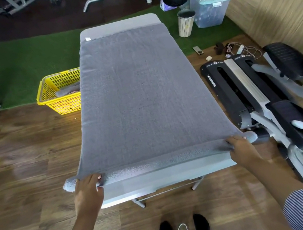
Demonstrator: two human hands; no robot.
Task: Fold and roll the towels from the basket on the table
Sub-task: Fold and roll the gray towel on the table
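Head view: a grey towel [135, 97] lies spread flat along the grey table [148, 185], covering almost its whole top; only a bare strip of table shows at the far end and another at the near edge. The near end of the towel is turned into a narrow roll [164, 161] that runs across the table's width, with both ends of the roll reaching past the table's sides. Your left hand [88, 191] rests on the left part of the roll, fingers curled over its top and gripping it. Your right hand [241, 147] rests on the right part of the roll, fingers likewise curled over and clamped on it. Both forearms reach in from striped sleeves at the bottom corners. A yellow basket [59, 94] stands on the floor just beside the table's left side, with a grey towel [68, 90] lying inside it. An exercise machine [264, 100] stands to the right of the table. A pale bin [185, 23] and a clear storage box [209, 7] stand on the green turf beyond the far right corner.
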